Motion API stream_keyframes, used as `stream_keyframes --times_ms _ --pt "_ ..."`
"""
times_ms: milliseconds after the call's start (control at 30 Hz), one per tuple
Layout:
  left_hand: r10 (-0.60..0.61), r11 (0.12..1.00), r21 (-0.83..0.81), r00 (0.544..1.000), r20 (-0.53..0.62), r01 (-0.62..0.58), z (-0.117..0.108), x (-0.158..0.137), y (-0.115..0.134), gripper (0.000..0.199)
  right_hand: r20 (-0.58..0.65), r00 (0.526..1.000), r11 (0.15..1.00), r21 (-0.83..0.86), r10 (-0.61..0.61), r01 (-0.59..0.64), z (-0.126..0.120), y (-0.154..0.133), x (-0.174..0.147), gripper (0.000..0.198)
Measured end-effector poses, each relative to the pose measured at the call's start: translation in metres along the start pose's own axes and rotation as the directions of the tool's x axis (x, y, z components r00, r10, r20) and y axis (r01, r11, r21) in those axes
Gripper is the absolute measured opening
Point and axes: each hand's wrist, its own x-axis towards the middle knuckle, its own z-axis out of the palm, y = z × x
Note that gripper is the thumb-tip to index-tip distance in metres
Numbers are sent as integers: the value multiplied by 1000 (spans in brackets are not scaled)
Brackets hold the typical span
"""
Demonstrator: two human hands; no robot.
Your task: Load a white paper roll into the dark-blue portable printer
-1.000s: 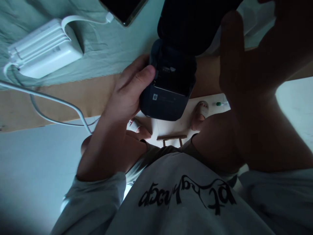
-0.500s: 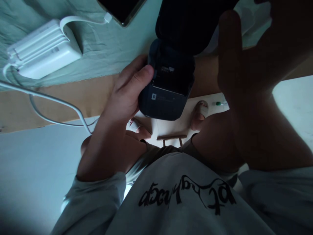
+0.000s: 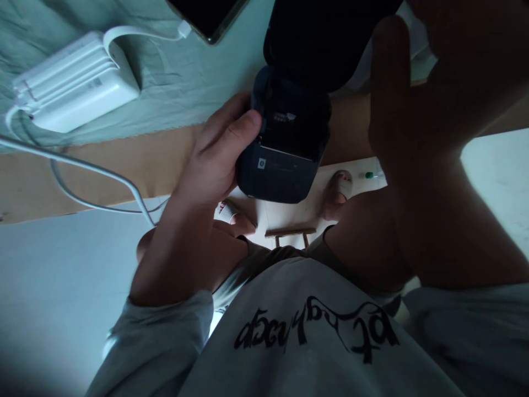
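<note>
My left hand point(image 3: 223, 146) is closed around the left side of a dark, rounded case-like device point(image 3: 285, 171), its thumb pressed on the edge. The device has a hollow recess with small metal contacts inside, and a small pale square mark with faint print on its front wall. A black slab-like part point(image 3: 318, 44) rises above the recess; whether it is the case's lid or a separate piece I cannot tell. My right hand point(image 3: 413, 94), in deep shadow, is beside this black part with its thumb pointing up. Its other fingers are hidden or cut off at the top.
A white charging block point(image 3: 82, 82) with white cables lies on the green cloth point(image 3: 173, 77) at left. A dark phone point(image 3: 209, 16) lies at the top. Below the wooden edge point(image 3: 161, 151) are my legs, a small wooden stool point(image 3: 290, 232) and the pale floor.
The device and my left hand have shifted very slightly to the right. At the upper right, the gap by my right hand has narrowed a little.
</note>
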Motion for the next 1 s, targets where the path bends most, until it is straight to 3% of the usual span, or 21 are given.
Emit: stream_keyframes --times_ms 100,367,767,867,967,1000 --pt "-23 1000 4 1000 -2 23 0 0 1 26 99 993 987 -141 -64 78 -2 -3 1 53" --pt "-29 1000 11 999 16 29 -3 1 2 22 68 988 978 -151 -137 146 1 1 1 61" --pt "-47 998 51 999 16 46 -9 4 -5 24 -71 979 981 19 -189 191 12 22 0 60" --pt "-31 999 14 999 23 31 -9 4 -6 23 -108 956 961 23 -272 276 17 25 -2 54" --pt "-15 1000 -6 1000 -2 15 -6 4 -6 23 -201 906 895 181 -373 408 20 28 -5 42" --pt "-10 1000 -12 1000 -8 10 -6 4 -6 24 -200 915 864 307 -351 399 20 28 -6 40"
